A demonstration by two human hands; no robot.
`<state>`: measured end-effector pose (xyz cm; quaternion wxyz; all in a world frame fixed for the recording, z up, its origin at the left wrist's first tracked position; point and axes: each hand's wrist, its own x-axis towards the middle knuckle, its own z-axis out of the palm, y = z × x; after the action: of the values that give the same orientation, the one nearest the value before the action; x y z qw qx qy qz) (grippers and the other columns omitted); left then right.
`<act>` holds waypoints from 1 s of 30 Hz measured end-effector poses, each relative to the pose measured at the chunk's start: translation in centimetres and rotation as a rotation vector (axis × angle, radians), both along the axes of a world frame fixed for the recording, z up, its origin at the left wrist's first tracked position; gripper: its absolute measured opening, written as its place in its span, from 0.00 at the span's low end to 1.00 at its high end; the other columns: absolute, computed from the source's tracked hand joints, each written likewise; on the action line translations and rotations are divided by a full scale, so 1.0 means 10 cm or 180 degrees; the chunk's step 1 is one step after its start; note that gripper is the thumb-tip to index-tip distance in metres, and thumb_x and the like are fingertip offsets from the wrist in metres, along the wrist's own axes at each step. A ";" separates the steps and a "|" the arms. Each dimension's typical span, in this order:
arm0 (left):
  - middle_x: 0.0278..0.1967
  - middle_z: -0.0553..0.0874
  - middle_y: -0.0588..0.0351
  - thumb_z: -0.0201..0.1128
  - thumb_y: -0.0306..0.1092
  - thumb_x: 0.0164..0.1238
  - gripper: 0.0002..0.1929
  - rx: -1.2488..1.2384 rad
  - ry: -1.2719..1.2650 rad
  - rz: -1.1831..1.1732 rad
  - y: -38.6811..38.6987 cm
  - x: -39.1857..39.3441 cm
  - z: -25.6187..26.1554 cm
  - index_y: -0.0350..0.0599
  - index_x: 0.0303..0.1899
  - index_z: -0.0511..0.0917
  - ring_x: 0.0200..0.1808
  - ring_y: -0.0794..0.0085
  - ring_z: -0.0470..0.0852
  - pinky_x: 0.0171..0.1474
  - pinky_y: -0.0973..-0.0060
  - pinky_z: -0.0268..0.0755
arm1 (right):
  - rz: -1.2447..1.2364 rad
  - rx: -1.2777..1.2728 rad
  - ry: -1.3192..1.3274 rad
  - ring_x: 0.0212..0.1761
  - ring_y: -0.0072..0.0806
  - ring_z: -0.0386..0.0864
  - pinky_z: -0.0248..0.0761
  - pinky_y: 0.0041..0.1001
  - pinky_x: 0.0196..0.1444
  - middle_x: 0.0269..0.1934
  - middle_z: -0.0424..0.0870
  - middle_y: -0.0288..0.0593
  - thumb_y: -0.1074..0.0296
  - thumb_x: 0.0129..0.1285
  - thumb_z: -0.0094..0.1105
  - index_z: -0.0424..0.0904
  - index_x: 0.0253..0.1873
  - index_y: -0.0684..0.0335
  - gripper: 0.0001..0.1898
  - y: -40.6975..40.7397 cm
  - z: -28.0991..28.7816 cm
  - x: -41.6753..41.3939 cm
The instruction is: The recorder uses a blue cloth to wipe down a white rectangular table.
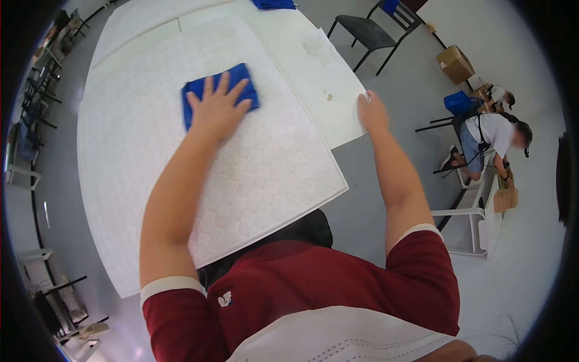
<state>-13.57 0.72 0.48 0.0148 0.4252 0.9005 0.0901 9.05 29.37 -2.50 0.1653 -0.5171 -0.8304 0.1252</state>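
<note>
My left hand (218, 110) lies flat with fingers spread on a folded blue cloth (246, 77), pressing it against a white mat with an embossed checker pattern (253, 181). Part of the cloth is hidden under my palm. The mat rests at an angle on a white tabletop (289, 50), its near corner jutting past the table's edge. On the right, my right hand (373, 111) grips the tabletop's edge near a corner. Brownish stains (329, 97) mark the bare strip of tabletop beside the mat.
Another blue cloth (273, 4) lies at the table's far edge. A black chair (368, 32) stands beyond the table's right side. Farther right, a person in a white shirt (493, 131) bends over cardboard near a white table, a second person behind. A cardboard box (454, 63) sits by the wall.
</note>
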 end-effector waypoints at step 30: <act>0.76 0.52 0.55 0.43 0.54 0.75 0.26 -0.0381 0.0300 0.1460 -2.17 -0.43 -0.05 0.70 0.72 0.57 0.76 0.50 0.47 0.68 0.35 0.40 | 0.2754 0.1307 0.1285 0.47 0.40 0.77 0.64 0.36 0.52 0.41 0.83 0.44 0.64 0.63 0.60 0.81 0.42 0.61 0.08 -0.75 0.68 -0.42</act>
<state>-17.87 -20.99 -0.01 -0.0229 0.2117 0.9769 0.0176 4.82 21.90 4.25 0.3533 -0.0490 -0.9273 0.1138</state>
